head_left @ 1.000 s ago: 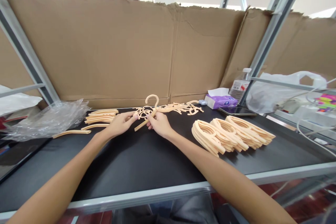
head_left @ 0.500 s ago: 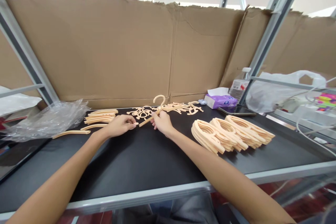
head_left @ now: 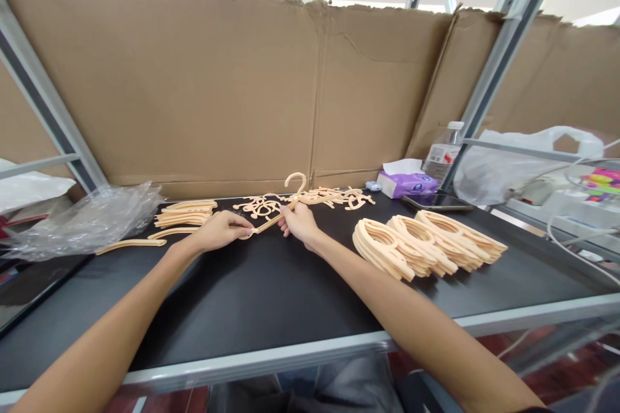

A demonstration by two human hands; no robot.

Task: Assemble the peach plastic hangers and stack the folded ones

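Observation:
My right hand (head_left: 300, 224) is closed around a beige plastic hanger (head_left: 274, 221), whose hook (head_left: 296, 181) points up. My left hand (head_left: 223, 231) pinches a small beige plastic piece (head_left: 246, 234) against the lower left end of the hanger's arm. The fingers hide most of that piece. Behind my hands lies a heap of small curved beige parts (head_left: 261, 206). Left of my left hand is a stack of curved hanger arms (head_left: 185, 211), with a separate arm (head_left: 132, 244) in front of it.
Several piles of folded beige hangers (head_left: 411, 248) rest at the right on the black table (head_left: 271, 310). A purple tissue pack (head_left: 407, 184), a phone (head_left: 436, 202) and a plastic bottle (head_left: 444, 151) are behind them. Crumpled clear plastic (head_left: 92, 222) lies at the left. Cardboard (head_left: 194, 90) walls the back.
The small piece in my left hand has come from just apart to touching the hanger arm's end. The hanger has turned slightly in my right hand.

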